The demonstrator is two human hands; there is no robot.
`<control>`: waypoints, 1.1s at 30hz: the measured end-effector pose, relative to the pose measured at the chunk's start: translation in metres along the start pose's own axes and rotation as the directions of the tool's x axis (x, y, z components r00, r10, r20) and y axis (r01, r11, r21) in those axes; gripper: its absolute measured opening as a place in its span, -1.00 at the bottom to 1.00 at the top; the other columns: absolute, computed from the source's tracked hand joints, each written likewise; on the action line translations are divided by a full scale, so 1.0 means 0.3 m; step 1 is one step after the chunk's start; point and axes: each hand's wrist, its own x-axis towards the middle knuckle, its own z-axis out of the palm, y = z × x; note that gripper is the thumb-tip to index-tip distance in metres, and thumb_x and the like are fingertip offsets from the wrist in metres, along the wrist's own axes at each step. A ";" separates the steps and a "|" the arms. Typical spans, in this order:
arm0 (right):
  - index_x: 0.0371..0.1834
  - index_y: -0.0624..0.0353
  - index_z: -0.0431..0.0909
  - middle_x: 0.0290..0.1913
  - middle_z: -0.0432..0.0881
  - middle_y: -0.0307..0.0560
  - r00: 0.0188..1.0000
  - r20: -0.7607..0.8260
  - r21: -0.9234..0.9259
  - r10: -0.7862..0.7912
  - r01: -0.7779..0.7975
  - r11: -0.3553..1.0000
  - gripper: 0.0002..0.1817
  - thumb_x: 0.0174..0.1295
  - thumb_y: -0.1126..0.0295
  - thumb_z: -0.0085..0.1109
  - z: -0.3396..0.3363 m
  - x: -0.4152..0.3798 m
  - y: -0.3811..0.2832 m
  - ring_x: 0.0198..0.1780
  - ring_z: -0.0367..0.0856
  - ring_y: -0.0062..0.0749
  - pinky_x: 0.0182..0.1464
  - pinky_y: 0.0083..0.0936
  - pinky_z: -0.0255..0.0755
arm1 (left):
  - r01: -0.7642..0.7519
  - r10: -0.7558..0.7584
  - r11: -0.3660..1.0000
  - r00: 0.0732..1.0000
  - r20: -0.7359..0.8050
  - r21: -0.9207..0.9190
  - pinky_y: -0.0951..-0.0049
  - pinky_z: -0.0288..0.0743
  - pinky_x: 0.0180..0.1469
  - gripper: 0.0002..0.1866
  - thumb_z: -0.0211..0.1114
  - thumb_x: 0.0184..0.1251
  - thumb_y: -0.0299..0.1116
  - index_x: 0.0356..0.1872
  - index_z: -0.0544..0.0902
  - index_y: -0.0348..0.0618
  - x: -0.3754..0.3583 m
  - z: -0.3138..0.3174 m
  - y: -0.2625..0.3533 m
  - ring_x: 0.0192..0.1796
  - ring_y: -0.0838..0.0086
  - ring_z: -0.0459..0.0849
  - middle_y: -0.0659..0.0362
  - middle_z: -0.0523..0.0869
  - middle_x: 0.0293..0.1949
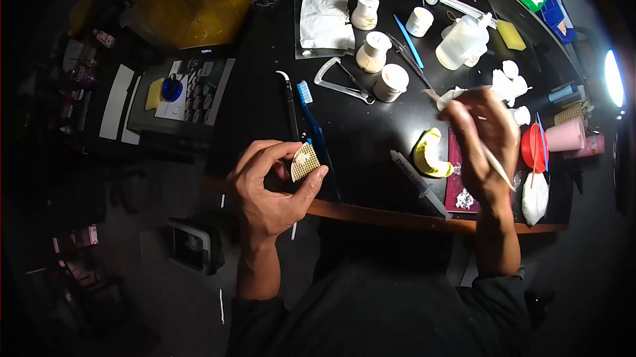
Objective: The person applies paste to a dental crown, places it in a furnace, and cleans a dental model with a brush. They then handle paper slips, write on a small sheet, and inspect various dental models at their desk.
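Legibly, "ANYCUBIC" is printed on the amber-hooded machine (192,5) at upper left. Lettering on the syringe (421,183) can't be made out for certain; print on the white jars (391,84) is too small to be read.

Hands: the beige gridded piece (305,170), with a white blob on its face, is pinched by the left hand (268,181) between thumb and fingertips. It is held up near the front edge of the black surface (371,131), beside the blue toothbrush (313,123). A slender pale-handled tool (498,169) is gripped in the curled fingers of the right hand (487,131), blurred; its tip is pointed left, near a small white dish (450,98). Whether the dish is touched can't be told. Below that hand, a dark red pad (454,151) is partly covered from view; a yellow arch-shaped piece (431,156) is seen just beside it.
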 end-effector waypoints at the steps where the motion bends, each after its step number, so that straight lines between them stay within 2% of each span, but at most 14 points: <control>1: -0.23 0.26 0.62 -0.33 0.73 -0.09 0.998 -0.054 -0.105 0.040 -0.045 0.993 -0.80 0.45 0.33 0.33 0.046 0.016 0.004 -0.28 0.69 -0.52 -0.21 -0.56 0.52 | -0.011 0.011 1.000 1.000 -0.019 -0.005 0.57 0.54 -0.32 -0.58 0.73 -0.03 -0.45 -0.11 0.78 -0.26 0.000 0.012 -0.004 -0.28 0.52 0.71 0.13 0.75 -0.19; 2: -0.21 0.29 0.61 -0.32 0.72 -0.09 0.993 -0.014 0.110 0.121 -0.118 0.987 -0.77 0.42 0.32 0.35 0.096 0.030 0.000 -0.27 0.67 -0.52 -0.18 -0.54 0.52 | -0.022 0.022 1.000 0.999 -0.037 -0.009 0.57 0.54 -0.32 -0.59 0.73 -0.03 -0.45 -0.12 0.77 -0.27 0.000 0.024 -0.009 -0.28 0.52 0.71 0.12 0.75 -0.19; 3: -0.16 0.31 0.62 -0.30 0.73 -0.07 0.995 0.049 0.255 0.091 -0.100 0.962 -0.79 0.40 0.35 0.29 0.198 0.054 0.020 -0.22 0.69 -0.49 -0.11 -0.49 0.53 | -0.046 0.047 0.999 0.998 -0.048 0.013 0.57 0.54 -0.34 -0.58 0.73 -0.04 -0.45 -0.11 0.77 -0.25 0.006 -0.033 -0.053 -0.31 0.53 0.70 0.13 0.75 -0.20; 7: -0.15 0.35 0.63 -0.26 0.76 0.00 0.997 0.001 0.300 0.081 -0.077 0.951 -0.77 0.36 0.36 0.18 0.408 0.126 0.070 -0.14 0.73 -0.40 0.00 -0.40 0.57 | -0.061 0.063 0.998 0.993 -0.100 0.017 0.57 0.52 -0.39 -0.57 0.73 -0.07 -0.44 -0.11 0.77 -0.19 -0.001 -0.034 -0.090 -0.37 0.56 0.65 0.15 0.76 -0.22; 9: -0.16 0.35 0.63 -0.30 0.78 0.13 0.998 -0.058 0.089 -0.007 0.013 0.996 -0.77 0.33 0.35 0.25 0.474 0.173 0.099 -0.21 0.83 -0.18 -0.11 -0.30 0.63 | -0.053 0.052 0.999 0.990 -0.128 -0.004 0.56 0.52 -0.39 -0.56 0.73 -0.09 -0.45 -0.10 0.77 -0.18 -0.005 -0.031 -0.100 -0.38 0.56 0.65 0.16 0.76 -0.22; 14: -0.19 0.30 0.62 -0.36 0.79 0.09 0.994 -0.102 -0.199 -0.032 0.011 0.980 -0.79 0.29 0.36 0.35 0.531 0.254 0.170 -0.30 0.83 -0.15 -0.19 -0.30 0.63 | -0.009 0.011 1.000 0.992 -0.129 0.017 0.50 0.47 -0.33 -0.54 0.74 -0.11 -0.35 -0.11 0.79 -0.12 -0.023 -0.027 -0.123 -0.49 0.59 0.52 0.24 0.76 -0.22; 17: -0.20 0.29 0.61 -0.35 0.79 0.09 0.992 -0.126 -0.217 -0.005 -0.023 0.976 -0.79 0.27 0.38 0.37 0.553 0.273 0.185 -0.29 0.84 -0.14 -0.18 -0.31 0.64 | 0.016 -0.015 1.000 0.993 -0.114 0.007 0.48 0.45 -0.29 -0.55 0.74 -0.11 -0.33 -0.11 0.78 -0.10 -0.022 -0.029 -0.121 -0.51 0.59 0.53 0.25 0.76 -0.24; 18: -0.22 0.30 0.60 -0.33 0.79 0.10 0.990 -0.136 -0.261 -0.048 0.011 0.965 -0.81 0.27 0.41 0.37 0.562 0.275 0.187 -0.27 0.84 -0.15 -0.16 -0.31 0.66 | 0.008 -0.006 1.000 0.994 -0.112 0.018 0.48 0.44 -0.27 -0.54 0.74 -0.11 -0.33 -0.12 0.78 -0.09 -0.019 -0.031 -0.119 -0.52 0.59 0.53 0.25 0.76 -0.24; 21: -0.14 0.31 0.65 -0.21 0.82 0.06 0.993 -0.119 -0.270 0.013 -0.045 0.962 -0.80 0.33 0.40 0.37 0.576 0.274 0.172 -0.15 0.85 -0.28 -0.05 -0.39 0.68 | -0.009 0.013 0.999 0.994 -0.105 0.040 0.46 0.40 -0.23 -0.54 0.74 -0.11 -0.32 -0.11 0.77 -0.07 -0.013 -0.036 -0.114 -0.53 0.59 0.53 0.26 0.76 -0.25; 23: -0.20 0.33 0.61 -0.26 0.80 0.12 0.991 -0.119 -0.298 -0.058 0.020 0.954 -0.82 0.29 0.43 0.36 0.578 0.282 0.173 -0.21 0.84 -0.17 -0.11 -0.32 0.68 | -0.008 0.013 0.999 0.994 -0.108 0.040 0.46 0.38 -0.22 -0.54 0.74 -0.12 -0.32 -0.11 0.77 -0.07 -0.016 -0.036 -0.114 -0.54 0.59 0.53 0.27 0.76 -0.26; 26: -0.23 0.34 0.59 -0.29 0.78 0.15 0.990 -0.109 -0.311 -0.092 0.054 0.949 -0.82 0.26 0.45 0.36 0.580 0.285 0.179 -0.24 0.83 -0.11 -0.14 -0.28 0.67 | -0.048 0.050 0.998 0.995 -0.089 0.028 0.59 0.47 -0.44 -0.55 0.75 -0.08 -0.41 -0.11 0.78 -0.23 -0.011 -0.044 -0.113 -0.36 0.54 0.65 0.14 0.75 -0.26; 33: -0.23 0.33 0.60 -0.29 0.77 0.15 0.995 -0.093 -0.321 -0.042 0.009 0.947 -0.82 0.24 0.46 0.38 0.580 0.288 0.178 -0.22 0.83 -0.11 -0.14 -0.29 0.68 | -0.049 0.052 0.998 0.995 -0.087 0.032 0.60 0.46 -0.45 -0.56 0.75 -0.09 -0.41 -0.12 0.79 -0.22 -0.010 -0.044 -0.112 -0.36 0.54 0.65 0.15 0.75 -0.27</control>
